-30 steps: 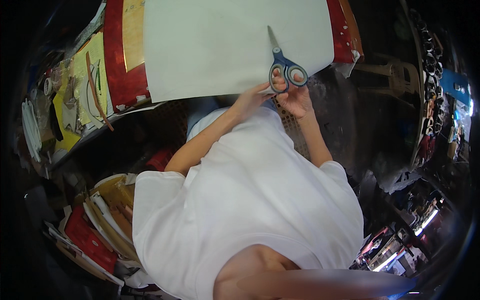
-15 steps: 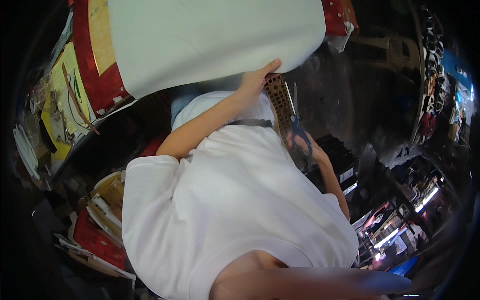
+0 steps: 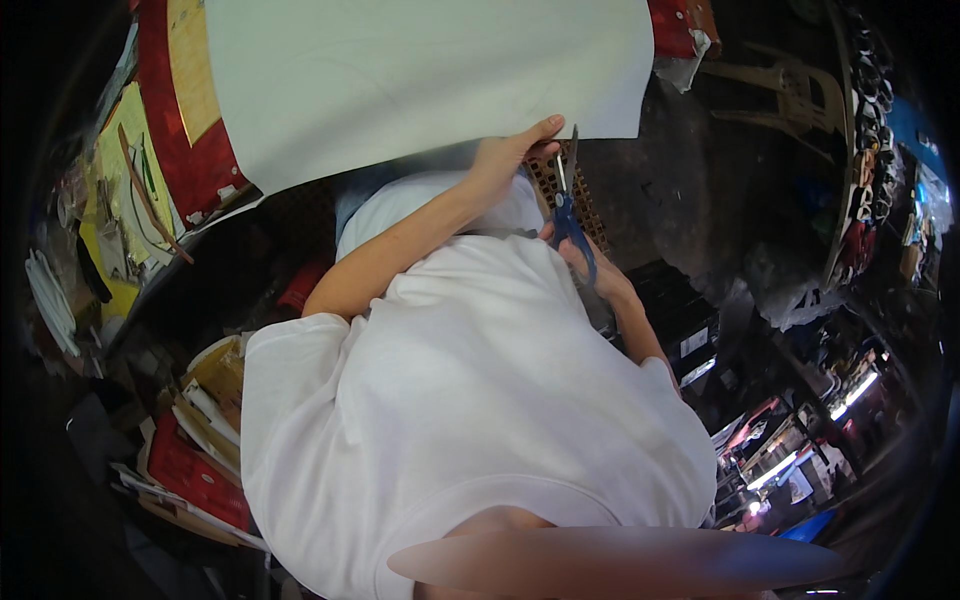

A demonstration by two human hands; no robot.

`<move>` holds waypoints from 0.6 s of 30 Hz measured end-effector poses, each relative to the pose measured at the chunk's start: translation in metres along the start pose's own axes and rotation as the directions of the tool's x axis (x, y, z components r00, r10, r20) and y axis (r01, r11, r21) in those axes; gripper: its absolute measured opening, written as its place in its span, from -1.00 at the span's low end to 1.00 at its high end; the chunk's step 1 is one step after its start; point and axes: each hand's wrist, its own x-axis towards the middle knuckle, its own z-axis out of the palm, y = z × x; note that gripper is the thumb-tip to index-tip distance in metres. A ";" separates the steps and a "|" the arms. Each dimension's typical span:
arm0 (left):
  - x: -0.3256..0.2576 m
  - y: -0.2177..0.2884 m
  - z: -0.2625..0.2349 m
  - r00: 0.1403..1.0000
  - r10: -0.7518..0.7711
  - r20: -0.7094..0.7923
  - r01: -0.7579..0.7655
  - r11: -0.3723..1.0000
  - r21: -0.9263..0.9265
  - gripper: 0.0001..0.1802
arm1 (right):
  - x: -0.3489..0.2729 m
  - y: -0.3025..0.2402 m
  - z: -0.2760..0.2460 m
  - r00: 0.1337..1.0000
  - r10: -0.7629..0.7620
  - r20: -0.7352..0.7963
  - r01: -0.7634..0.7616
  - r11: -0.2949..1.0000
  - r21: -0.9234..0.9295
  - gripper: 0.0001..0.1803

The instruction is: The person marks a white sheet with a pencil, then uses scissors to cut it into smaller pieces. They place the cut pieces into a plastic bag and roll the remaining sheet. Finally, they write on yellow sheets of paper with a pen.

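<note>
A large pale white sheet (image 3: 420, 90) lies over the work table at the top, its near edge hanging toward my lap. My left hand (image 3: 512, 158) pinches that near edge, thumb on top and fingers underneath. In my right hand (image 3: 590, 262) is a pair of scissors (image 3: 572, 232) with dark blue handles, blades pointing away from me. The blades are parted and reach the sheet's edge just right of my left fingertips. Whether the sheet's material lies between them I cannot tell.
Red and tan table covering (image 3: 180, 130) shows left of the sheet, with strips and a green-handled tool farther left. A beige plastic chair (image 3: 790, 95) stands at the far right. Beside me on the left are red and yellowish scraps (image 3: 205, 470); black boxes (image 3: 670, 310) sit at the right.
My right hand has brought the scissors left and up to the sheet's edge. The sheet's right corner now lies flatter and squarer. My left hand keeps its hold.
</note>
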 end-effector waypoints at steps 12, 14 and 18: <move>0.004 -0.014 -0.010 0.999 -0.047 -0.011 0.048 0.989 0.142 -0.57 | 0.012 -0.016 -0.004 0.960 0.073 -0.270 -0.097 0.992 -0.077 -0.40; 0.005 -0.016 -0.010 1.000 -0.017 0.000 0.017 0.994 0.112 -0.59 | 0.009 -0.015 -0.001 0.957 0.097 -0.274 -0.121 0.990 -0.072 -0.46; 0.004 -0.016 -0.013 0.999 0.035 0.002 -0.035 0.987 0.154 -0.59 | 0.007 -0.015 0.003 0.961 0.068 -0.269 -0.053 0.997 0.064 -0.59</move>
